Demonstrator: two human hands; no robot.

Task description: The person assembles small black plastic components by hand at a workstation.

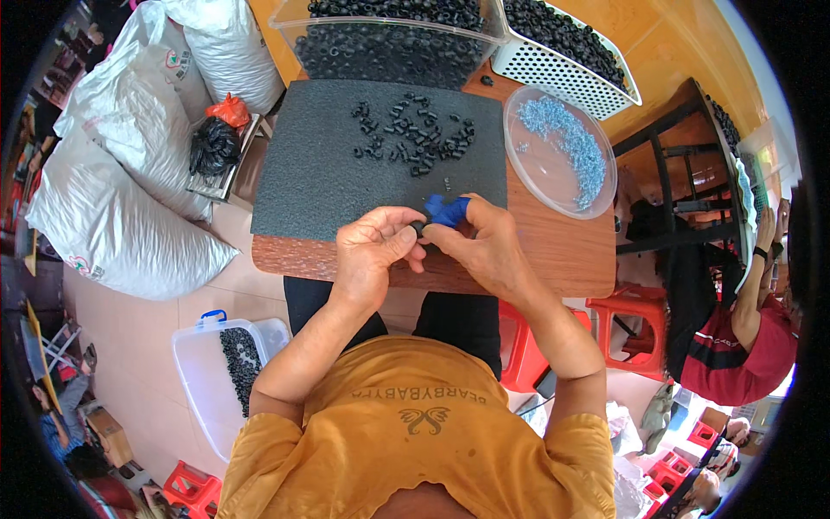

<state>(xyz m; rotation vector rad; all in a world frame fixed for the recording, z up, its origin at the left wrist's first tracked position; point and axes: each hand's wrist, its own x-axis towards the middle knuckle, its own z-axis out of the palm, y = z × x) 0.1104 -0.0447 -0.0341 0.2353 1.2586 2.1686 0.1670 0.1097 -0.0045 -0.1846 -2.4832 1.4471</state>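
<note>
Above the near edge of the table my two hands meet. My left hand (pixel 373 249) is closed, pinching a small black ring-shaped part (pixel 418 227) between thumb and fingers. My right hand (pixel 486 245) is closed too, its thumb tip up against that part; blue material (pixel 446 211) covers some of its fingers, and what they hold is hidden. Past the hands, loose small black cylindrical parts (pixel 419 138) lie scattered on a dark grey mat (pixel 303 164). A round clear lid (pixel 540 177) on the right carries many tiny light-blue pieces (pixel 571 147).
A clear bin (pixel 389 52) and a white perforated basket (pixel 553 73), both full of black parts, stand at the table's far side. White sacks (pixel 130 199) are piled left. A clear tub (pixel 194 372) sits on the floor. Red stools (pixel 631 324) and another person (pixel 735 355) are right.
</note>
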